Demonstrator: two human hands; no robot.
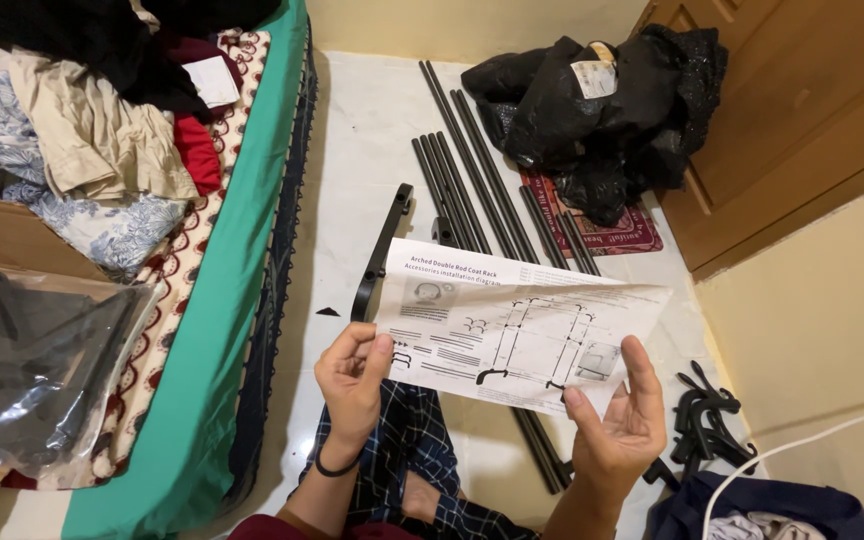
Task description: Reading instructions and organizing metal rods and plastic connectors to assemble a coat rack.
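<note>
A white instruction sheet (512, 325) with printed diagrams is held up in front of me by both hands. My left hand (352, 380) pinches its lower left corner, with a dark band on that wrist. My right hand (624, 420) grips its lower right edge, palm turned up. Beneath the sheet, several long black metal rods (467, 170) lie side by side on the white floor, and a curved black bracket (380, 252) rests to their left. My legs in dark checked trousers (417, 450) show below the sheet.
A bed with a green sheet (222, 330) and piled clothes (82, 130) runs along the left. A clear plastic bag (32, 370) lies on cardboard. Black bags (602, 100) sit by a wooden door (802, 110). Black plastic hooks (707, 425) lie at lower right.
</note>
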